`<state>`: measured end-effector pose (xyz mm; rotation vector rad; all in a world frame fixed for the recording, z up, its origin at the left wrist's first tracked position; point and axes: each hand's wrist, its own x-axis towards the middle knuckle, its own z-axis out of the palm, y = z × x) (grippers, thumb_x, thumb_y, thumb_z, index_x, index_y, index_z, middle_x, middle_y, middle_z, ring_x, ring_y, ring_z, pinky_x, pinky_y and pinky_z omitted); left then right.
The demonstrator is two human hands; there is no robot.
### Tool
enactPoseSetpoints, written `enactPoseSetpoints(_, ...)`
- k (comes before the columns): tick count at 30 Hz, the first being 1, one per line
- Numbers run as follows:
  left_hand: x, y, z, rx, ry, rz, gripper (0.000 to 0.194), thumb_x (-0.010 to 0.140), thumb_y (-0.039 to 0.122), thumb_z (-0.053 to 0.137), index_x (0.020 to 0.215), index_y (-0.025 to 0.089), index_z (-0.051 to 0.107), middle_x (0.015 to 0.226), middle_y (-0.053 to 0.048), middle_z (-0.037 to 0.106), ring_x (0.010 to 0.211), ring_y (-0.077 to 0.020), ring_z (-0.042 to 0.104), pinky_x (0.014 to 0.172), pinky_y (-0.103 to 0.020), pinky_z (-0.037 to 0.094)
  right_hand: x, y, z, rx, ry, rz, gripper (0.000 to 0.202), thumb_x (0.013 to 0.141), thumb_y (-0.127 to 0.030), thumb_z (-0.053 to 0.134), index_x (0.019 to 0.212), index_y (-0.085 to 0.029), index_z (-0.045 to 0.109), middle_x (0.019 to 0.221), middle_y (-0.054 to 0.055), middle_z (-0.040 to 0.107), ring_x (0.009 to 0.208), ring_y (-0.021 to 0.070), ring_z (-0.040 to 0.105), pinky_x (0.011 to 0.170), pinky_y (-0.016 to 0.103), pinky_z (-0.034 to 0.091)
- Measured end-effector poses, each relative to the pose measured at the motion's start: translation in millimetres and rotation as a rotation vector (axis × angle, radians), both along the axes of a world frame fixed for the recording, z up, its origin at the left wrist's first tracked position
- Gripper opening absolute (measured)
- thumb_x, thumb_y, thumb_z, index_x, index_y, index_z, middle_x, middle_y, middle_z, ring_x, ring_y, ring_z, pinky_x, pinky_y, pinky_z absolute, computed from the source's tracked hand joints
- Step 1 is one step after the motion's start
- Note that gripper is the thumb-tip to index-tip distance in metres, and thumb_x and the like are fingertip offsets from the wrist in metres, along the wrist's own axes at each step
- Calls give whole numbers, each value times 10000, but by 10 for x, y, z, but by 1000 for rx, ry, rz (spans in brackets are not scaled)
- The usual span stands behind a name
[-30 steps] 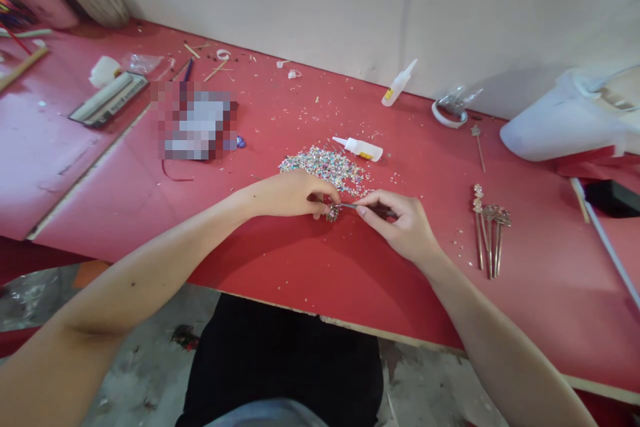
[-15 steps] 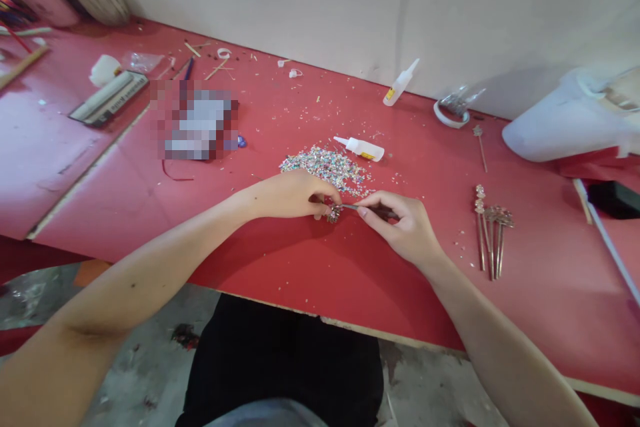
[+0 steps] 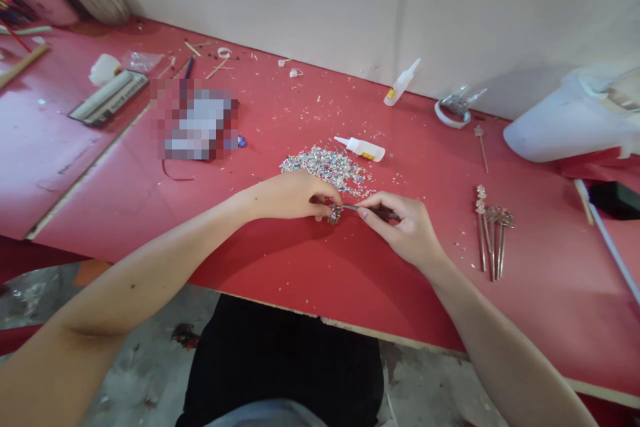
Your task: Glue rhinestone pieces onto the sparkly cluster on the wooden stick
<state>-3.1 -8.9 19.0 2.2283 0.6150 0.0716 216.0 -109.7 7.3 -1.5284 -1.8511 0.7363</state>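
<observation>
My left hand has its thumb and fingers closed on a small, metallic, flower-like ornament, just over the red table. Part of the ornament is covered by the fingers. In my right hand is a pair of dark tweezers, pinched between thumb and fingers. The tip points left and meets the ornament's edge; anything held in it is too small to make out. Right behind my left hand lies a heap of tiny multicoloured chips. A white glue bottle rests on its side at the heap's right edge.
Several ornamented metal hairpins lie to the right. A second glue bottle leans near the wall. Behind the hairpins are a small ring-shaped container and a large white tub. A long box lies at left. The table's front edge is close to me.
Both hands stay in nearly the same place. The ornament appears very slightly turned between my left fingers; nothing else has visibly moved.
</observation>
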Motion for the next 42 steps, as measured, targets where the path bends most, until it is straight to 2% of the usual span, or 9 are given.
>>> enactPoseSetpoints(9,1,6,-14,-37,-20,-7,257,857,239,568,1083,241,691,864,10,756,777,-122,675,686,-207,419,-9,-4,9,-6,4,-14,148,871,-305,585,795,-201,657,636,-7,598,530,101,477,504,239,368)
enactPoseSetpoints(15,-1,10,-22,-125,-69,20,268,877,266,564,1116,210,674,813,-11,751,740,-118,673,682,-203,442,11,5,17,-50,160,-96,164,856,-342,617,789,-197,655,671,1,601,554,104,485,517,243,393)
enactPoseSetpoints(20,4,-14,42,-294,-129,118,283,891,268,528,1142,186,629,848,-30,738,522,-71,603,533,-190,436,17,11,-6,-69,389,-199,191,820,-385,664,785,-198,650,563,-41,485,446,74,374,429,236,319)
enactPoseSetpoints(25,21,-50,106,-519,-167,199,324,902,289,521,1200,167,555,867,-51,725,535,-88,635,498,-190,459,25,25,-79,-93,530,-219,204,813,-400,673,792,-202,628,512,-65,427,417,70,347,407,234,292)
enactPoseSetpoints(30,60,-70,65,-656,-253,253,383,925,295,508,1289,177,518,883,-61,699,601,-114,669,541,-217,519,6,27,-72,-116,554,-225,197,825,-383,666,776,-199,617,508,-67,435,422,65,349,419,228,301)
enactPoseSetpoints(37,94,-79,-28,-729,-350,316,335,916,262,524,1227,140,522,864,-81,694,686,-160,689,632,-291,565,-9,17,-61,-116,549,-234,181,847,-362,639,779,-196,616,498,-71,429,423,65,338,428,229,301)
enactPoseSetpoints(42,104,-96,-13,-559,-370,308,359,909,270,549,1248,153,550,868,-79,729,741,-141,657,666,-263,510,5,29,-86,-101,570,-246,170,844,-352,642,785,-197,607,503,-72,429,429,67,343,430,228,299)
